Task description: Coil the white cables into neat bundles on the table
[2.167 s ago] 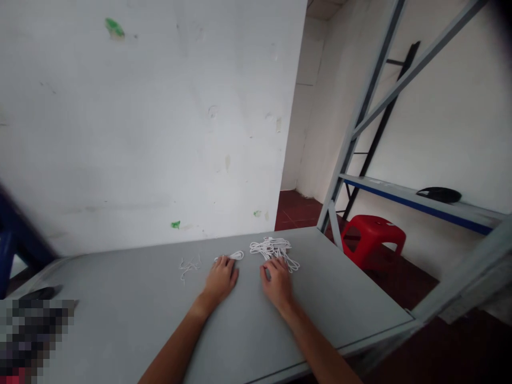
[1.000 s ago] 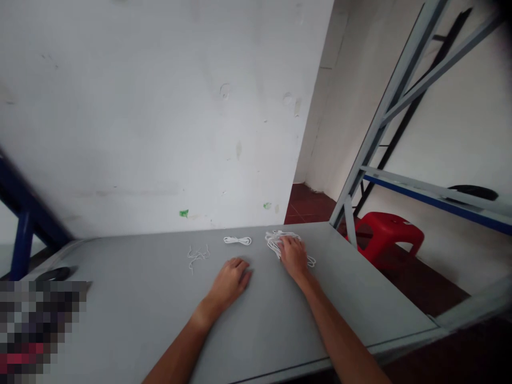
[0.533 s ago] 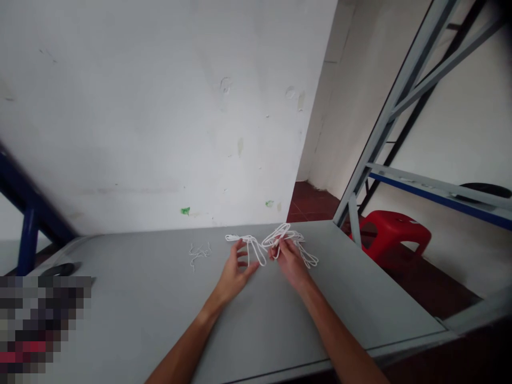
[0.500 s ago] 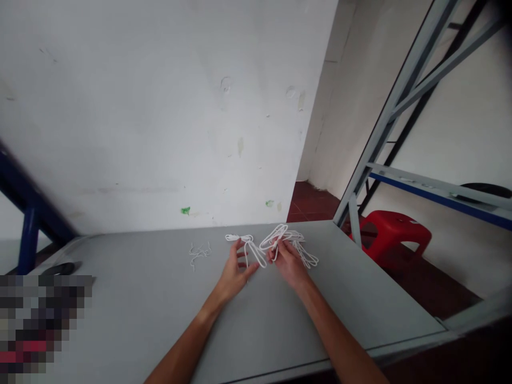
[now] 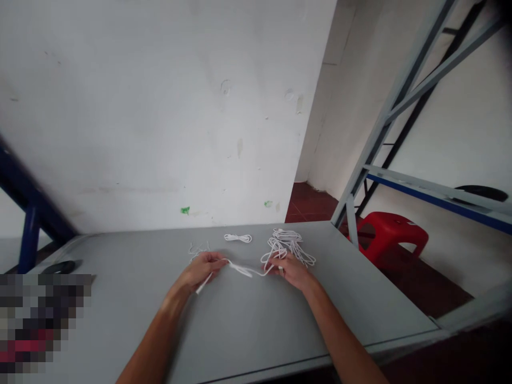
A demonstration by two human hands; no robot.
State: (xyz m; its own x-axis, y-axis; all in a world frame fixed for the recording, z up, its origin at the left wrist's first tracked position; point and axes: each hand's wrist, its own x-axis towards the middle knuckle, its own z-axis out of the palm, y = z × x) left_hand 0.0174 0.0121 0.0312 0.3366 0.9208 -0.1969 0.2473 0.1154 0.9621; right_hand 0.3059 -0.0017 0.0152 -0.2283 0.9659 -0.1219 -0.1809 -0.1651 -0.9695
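Pinching a cable (image 5: 240, 270) in the fingers of both left hand (image 5: 202, 269) and right hand (image 5: 294, 271), strung crosswise between the two over the table (image 5: 248, 330). Just beyond, on the table and nearer the right hand, a pile of cables (image 5: 299, 252).

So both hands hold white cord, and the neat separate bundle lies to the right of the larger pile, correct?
Not quite: in the head view, the neat separate bundle lies to the left of the larger pile. The left hand and right hand do both hold white cord.
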